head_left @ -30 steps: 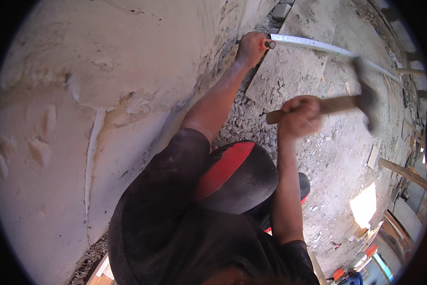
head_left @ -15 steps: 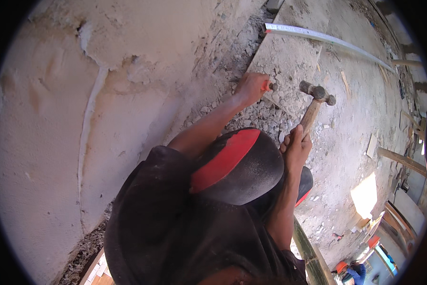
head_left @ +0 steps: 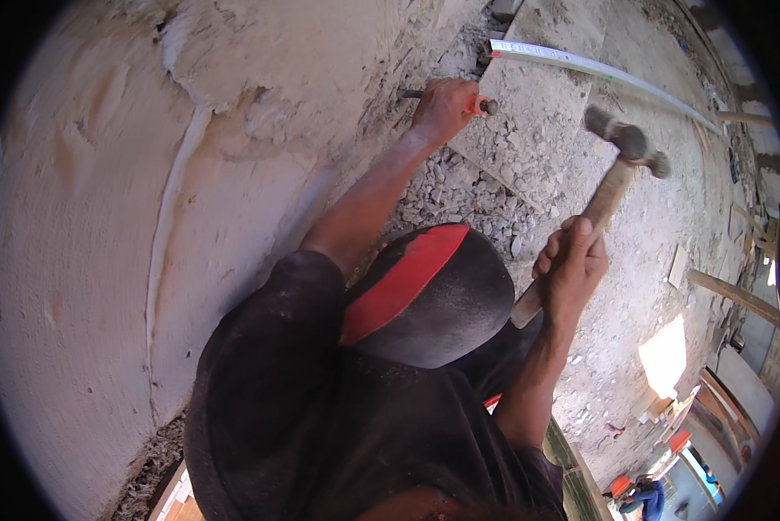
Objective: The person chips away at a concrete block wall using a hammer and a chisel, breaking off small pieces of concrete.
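My left hand (head_left: 446, 111) is closed round a chisel (head_left: 491, 107) with an orange-red collar below its struck end. The chisel's dark shaft sticks out on the far side of the fist and meets the foot of the wall (head_left: 260, 200). In my right hand (head_left: 574, 265) is a hammer (head_left: 611, 193), gripped round its wooden handle. The hammer's steel head, slightly blurred, is raised to the right of the chisel, apart from it. Broken rubble (head_left: 468, 191) lies below my left hand, between the wall and my knee.
A long silvery metal straightedge (head_left: 581, 65) lies across the dusty floor. Wooden poles (head_left: 733, 297) stand at the right. A person (head_left: 646, 497) in blue and orange-red helmets (head_left: 681, 441) show at the lower right. A bamboo pole (head_left: 572, 473) is beside my right arm.
My left hand has moved up and left, bringing the chisel against the wall's foot. My right hand has swung the hammer to the right, and more of its handle shows.
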Demonstrator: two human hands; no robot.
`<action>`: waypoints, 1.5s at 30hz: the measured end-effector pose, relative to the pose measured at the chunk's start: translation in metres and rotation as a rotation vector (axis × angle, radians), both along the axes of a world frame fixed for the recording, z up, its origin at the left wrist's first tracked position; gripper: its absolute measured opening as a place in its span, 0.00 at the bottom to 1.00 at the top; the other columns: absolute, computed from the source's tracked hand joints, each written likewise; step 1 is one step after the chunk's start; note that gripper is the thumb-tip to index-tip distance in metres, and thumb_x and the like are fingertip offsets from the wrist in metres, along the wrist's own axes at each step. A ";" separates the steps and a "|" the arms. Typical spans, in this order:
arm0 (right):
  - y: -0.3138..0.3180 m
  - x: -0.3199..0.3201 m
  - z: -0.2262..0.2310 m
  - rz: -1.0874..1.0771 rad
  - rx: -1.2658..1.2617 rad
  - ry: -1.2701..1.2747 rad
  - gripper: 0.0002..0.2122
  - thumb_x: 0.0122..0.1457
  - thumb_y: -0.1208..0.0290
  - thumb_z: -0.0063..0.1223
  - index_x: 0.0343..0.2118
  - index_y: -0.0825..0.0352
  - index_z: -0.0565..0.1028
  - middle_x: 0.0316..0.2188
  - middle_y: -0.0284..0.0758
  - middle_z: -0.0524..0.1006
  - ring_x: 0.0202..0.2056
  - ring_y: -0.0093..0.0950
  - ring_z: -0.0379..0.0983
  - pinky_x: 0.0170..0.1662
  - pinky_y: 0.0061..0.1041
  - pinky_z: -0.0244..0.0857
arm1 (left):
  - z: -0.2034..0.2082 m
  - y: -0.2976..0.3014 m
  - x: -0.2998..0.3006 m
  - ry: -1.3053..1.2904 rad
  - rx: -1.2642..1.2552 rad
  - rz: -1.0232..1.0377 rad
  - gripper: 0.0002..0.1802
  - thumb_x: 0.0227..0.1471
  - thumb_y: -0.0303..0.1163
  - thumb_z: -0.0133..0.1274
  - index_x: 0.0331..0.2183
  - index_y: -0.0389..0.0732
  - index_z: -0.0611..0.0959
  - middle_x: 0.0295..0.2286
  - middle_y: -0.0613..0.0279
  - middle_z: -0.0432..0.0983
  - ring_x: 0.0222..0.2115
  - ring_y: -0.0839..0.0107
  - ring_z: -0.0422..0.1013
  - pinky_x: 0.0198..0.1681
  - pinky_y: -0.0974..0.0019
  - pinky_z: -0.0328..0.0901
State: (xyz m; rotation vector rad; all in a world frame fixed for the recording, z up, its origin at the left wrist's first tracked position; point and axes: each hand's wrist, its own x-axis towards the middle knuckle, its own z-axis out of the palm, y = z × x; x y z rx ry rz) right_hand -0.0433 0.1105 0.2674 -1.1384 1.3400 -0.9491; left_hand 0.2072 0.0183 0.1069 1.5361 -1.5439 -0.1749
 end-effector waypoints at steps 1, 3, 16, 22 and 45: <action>-0.002 0.001 0.005 0.013 -0.084 -0.007 0.17 0.68 0.54 0.43 0.35 0.66 0.68 0.15 0.29 0.64 0.13 0.19 0.60 0.14 0.20 0.57 | 0.000 0.000 0.000 0.017 -0.040 0.009 0.12 0.40 0.24 0.64 0.27 0.37 0.75 0.23 0.53 0.73 0.28 0.50 0.72 0.31 0.53 0.64; -0.006 0.010 0.018 -0.115 -0.292 -0.114 0.18 0.67 0.55 0.44 0.36 0.70 0.67 0.15 0.29 0.65 0.13 0.19 0.60 0.14 0.19 0.56 | 0.000 -0.003 0.004 0.042 -0.039 0.019 0.12 0.40 0.24 0.64 0.27 0.37 0.76 0.24 0.53 0.74 0.28 0.50 0.72 0.31 0.54 0.65; -0.024 0.033 -0.010 0.141 -0.039 0.097 0.15 0.67 0.58 0.44 0.30 0.66 0.69 0.15 0.26 0.66 0.14 0.17 0.64 0.15 0.20 0.58 | -0.012 -0.006 0.005 0.091 -0.050 -0.010 0.08 0.45 0.25 0.63 0.27 0.37 0.78 0.22 0.50 0.75 0.26 0.49 0.74 0.28 0.56 0.66; -0.030 0.068 -0.008 -0.231 -0.598 -0.304 0.20 0.69 0.55 0.39 0.30 0.71 0.68 0.14 0.29 0.66 0.13 0.22 0.64 0.16 0.23 0.63 | 0.003 -0.006 0.015 0.264 0.049 0.072 0.09 0.44 0.25 0.64 0.27 0.38 0.78 0.23 0.50 0.76 0.27 0.49 0.74 0.28 0.57 0.66; 0.007 -0.007 0.003 -0.051 0.055 -0.103 0.15 0.68 0.56 0.43 0.29 0.63 0.64 0.15 0.26 0.61 0.13 0.17 0.57 0.15 0.19 0.54 | 0.005 0.003 -0.004 0.085 -0.018 -0.087 0.08 0.46 0.27 0.60 0.27 0.36 0.77 0.22 0.49 0.75 0.27 0.48 0.74 0.29 0.55 0.66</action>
